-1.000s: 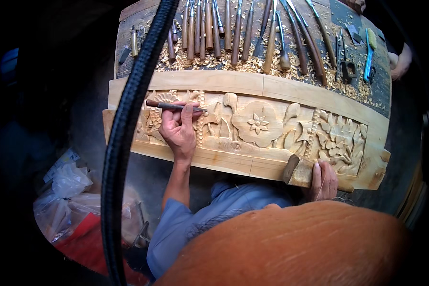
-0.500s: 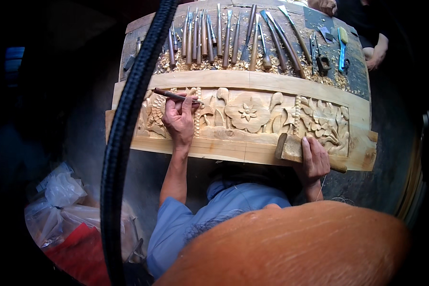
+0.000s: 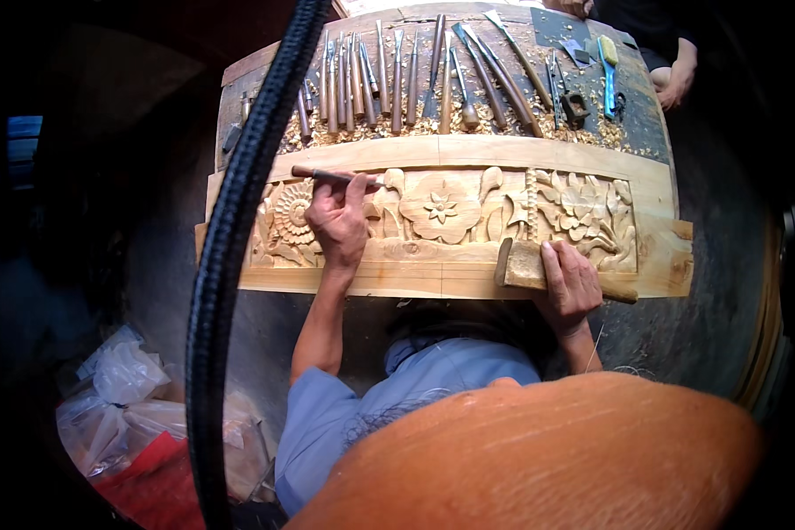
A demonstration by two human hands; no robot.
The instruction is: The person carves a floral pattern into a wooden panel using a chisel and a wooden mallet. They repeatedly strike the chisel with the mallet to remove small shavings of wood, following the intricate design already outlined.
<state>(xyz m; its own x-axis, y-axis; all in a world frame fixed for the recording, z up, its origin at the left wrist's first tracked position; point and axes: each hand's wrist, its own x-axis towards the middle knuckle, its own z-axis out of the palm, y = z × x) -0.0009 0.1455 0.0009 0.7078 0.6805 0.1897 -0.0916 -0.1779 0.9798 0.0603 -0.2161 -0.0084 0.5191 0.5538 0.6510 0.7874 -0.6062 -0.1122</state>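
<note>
A long pale wooden panel [image 3: 415, 276] carved in relief with flowers and leaves lies along the near side of the bench. My left hand [image 3: 338, 225] is closed around a carving chisel [image 3: 314, 173], held nearly level with its dark handle to the left. Its tip is by the raised leaf left of the central flower [image 3: 442, 208]; whether it touches the wood I cannot tell. At the panel's near edge, my right hand [image 3: 572, 281] grips a wooden mallet [image 3: 525, 264], its head to the left and its handle [image 3: 620, 290] passing under my fingers.
Several chisels and gouges [image 3: 397, 84] lie in a row among wood shavings [image 3: 353, 141] behind the panel. A blue brush [image 3: 609, 79] is at the far right. Another person's hand [image 3: 677, 84] shows beyond the bench. Plastic bags [image 3: 119, 406] stand at lower left; a black cable [image 3: 230, 238] crosses the view.
The chisel tip has shifted right along the carving, from near the beaded strip to the raised leaf. The mallet stays in my right hand. The whole view has shifted slightly.
</note>
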